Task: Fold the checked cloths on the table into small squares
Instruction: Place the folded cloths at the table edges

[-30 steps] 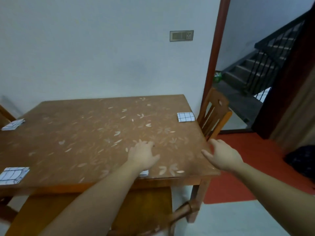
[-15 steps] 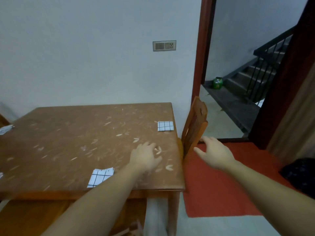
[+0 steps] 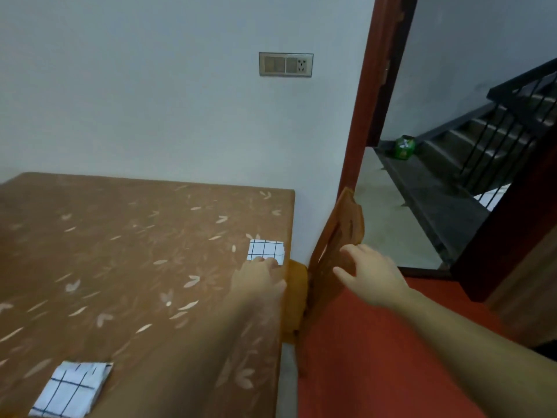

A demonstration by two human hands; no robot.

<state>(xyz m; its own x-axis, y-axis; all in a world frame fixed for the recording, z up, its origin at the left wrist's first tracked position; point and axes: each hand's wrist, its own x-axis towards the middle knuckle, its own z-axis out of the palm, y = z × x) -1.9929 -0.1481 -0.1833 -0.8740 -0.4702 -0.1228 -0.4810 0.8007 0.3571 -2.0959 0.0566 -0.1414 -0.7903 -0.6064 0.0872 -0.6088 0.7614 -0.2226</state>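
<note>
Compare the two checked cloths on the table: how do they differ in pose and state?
The far cloth lies near the table's right edge, square to it, with the left hand's fingertips on its near edge. The near cloth lies at the front left, turned at an angle, untouched, and its layers look looser. Both are white with dark grid lines, already folded small.

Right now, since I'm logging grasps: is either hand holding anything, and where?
Nothing is held. The left hand has fingertips on the near edge of the folded checked cloth; the right hand hovers open and empty.
</note>
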